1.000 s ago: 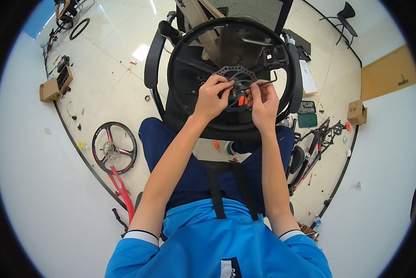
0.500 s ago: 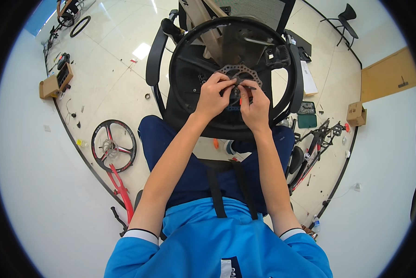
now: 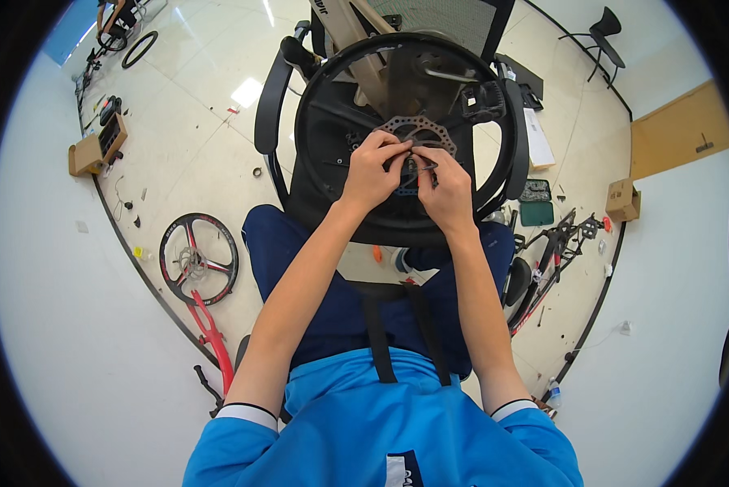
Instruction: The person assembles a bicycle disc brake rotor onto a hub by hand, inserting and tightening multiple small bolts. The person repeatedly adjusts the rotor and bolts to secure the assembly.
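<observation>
Brake disc [image 3: 438, 131]: left hand [image 3: 372, 168], right hand [image 3: 447, 187] curled over centre; right grip pinching dark tool [image 3: 430, 167], left can't tell.

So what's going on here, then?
A seated person in a blue shirt is working bare-handed at the middle of a black wheel on an office chair. The left hand and right hand meet fingertip to fingertip by a perforated metal disc; what they pinch is mostly hidden. On the floor to the left lies another wheel, beside a red bike part.
</observation>
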A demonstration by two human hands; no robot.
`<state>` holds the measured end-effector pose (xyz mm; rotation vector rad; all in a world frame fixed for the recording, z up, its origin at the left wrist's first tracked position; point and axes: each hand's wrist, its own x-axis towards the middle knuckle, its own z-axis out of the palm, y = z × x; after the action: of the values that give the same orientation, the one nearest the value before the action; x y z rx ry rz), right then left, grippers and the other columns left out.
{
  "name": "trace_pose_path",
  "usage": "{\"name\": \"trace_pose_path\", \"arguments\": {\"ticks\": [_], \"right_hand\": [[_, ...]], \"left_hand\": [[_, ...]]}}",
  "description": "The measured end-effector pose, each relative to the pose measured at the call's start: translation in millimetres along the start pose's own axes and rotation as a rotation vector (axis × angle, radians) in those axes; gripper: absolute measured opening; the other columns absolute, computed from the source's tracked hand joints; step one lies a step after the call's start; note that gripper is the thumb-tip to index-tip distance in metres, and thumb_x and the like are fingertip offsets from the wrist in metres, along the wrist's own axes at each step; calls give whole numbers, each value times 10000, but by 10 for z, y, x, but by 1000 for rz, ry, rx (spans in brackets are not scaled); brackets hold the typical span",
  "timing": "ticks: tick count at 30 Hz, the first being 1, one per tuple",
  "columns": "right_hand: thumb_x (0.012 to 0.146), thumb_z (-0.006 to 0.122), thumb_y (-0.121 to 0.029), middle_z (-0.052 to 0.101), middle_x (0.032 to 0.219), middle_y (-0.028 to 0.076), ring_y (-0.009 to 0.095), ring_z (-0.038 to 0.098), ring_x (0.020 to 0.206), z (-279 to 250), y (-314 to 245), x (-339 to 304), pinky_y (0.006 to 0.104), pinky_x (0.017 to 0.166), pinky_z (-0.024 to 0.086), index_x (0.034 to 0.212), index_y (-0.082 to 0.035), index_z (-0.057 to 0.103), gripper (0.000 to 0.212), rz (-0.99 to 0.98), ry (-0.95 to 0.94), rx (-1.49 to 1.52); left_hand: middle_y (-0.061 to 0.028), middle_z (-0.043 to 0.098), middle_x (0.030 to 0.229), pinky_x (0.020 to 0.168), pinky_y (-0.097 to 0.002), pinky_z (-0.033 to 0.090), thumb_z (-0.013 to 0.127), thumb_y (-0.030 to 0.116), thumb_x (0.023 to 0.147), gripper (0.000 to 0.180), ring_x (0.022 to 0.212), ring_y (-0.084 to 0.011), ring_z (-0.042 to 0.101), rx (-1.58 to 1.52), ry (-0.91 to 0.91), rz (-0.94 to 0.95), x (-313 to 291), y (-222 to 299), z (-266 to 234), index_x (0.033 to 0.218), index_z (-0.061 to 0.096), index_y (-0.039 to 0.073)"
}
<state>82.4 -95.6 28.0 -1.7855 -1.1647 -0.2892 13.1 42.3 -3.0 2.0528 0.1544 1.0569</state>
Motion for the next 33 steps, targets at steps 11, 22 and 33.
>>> {"name": "trace_pose_path", "arguments": {"ticks": [11,22,33], "right_hand": [[832,754,-37,673,834,126,310,671,730,61,73,42,371,636,549,899,-6,636,139,-115,49,-117],[853,725,-21,659,828,127,324,660,727,9,51,128,380,629,538,922,-26,625,121,-124,59,-57],[858,717,-14,661,846,124,333,662,751,3,36,56,383,641,541,955,-31,625,135,-99,16,-50]], "left_hand": [[-104,702,915,723,-343,565,753,-14,778,200,825,-269,691,9,95,-2,-38,-35,33,976,771,15],[-101,693,890,666,-310,555,760,-3,796,144,746,-239,690,3,104,-55,-15,-10,72,939,750,0],[-96,690,888,671,-307,548,749,-35,777,177,754,-237,678,36,51,-8,-38,-13,23,950,753,-1]]}}
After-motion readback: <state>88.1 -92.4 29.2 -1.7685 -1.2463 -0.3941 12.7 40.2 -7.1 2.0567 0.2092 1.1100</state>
